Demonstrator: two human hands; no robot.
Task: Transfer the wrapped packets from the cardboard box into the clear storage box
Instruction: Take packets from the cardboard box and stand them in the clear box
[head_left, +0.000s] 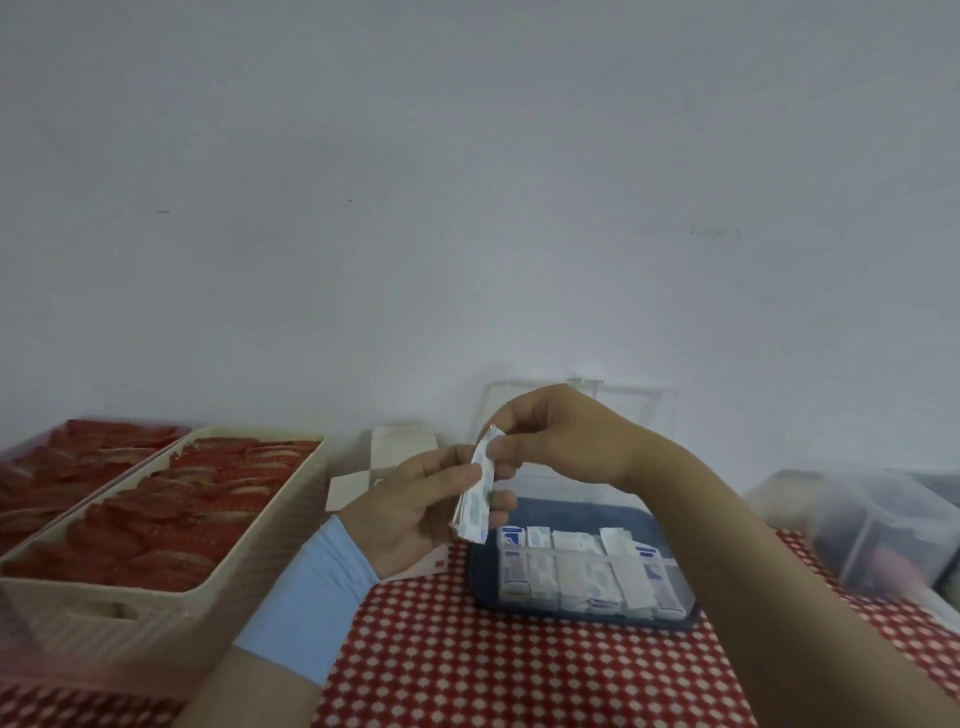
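A small stack of white and blue wrapped packets (475, 499) is held upright between both hands above the table. My left hand (415, 509) grips the stack's lower half from the left, with a light blue band on its wrist. My right hand (556, 436) pinches the stack's top end from the right. Just below stands the clear storage box (670, 525) with a dark blue bottom and its lid raised behind; a row of wrapped packets (587, 571) lies inside it. The white cardboard box (395, 452) with open flaps sits behind my left hand, largely hidden.
A beige basket (171, 613) full of red packets stands on the left, with a second red-filled tray (78, 457) beyond it. A clear plastic container (883, 525) sits at the right edge. The red-and-white patterned tablecloth (493, 670) covers the table. A pale wall is behind.
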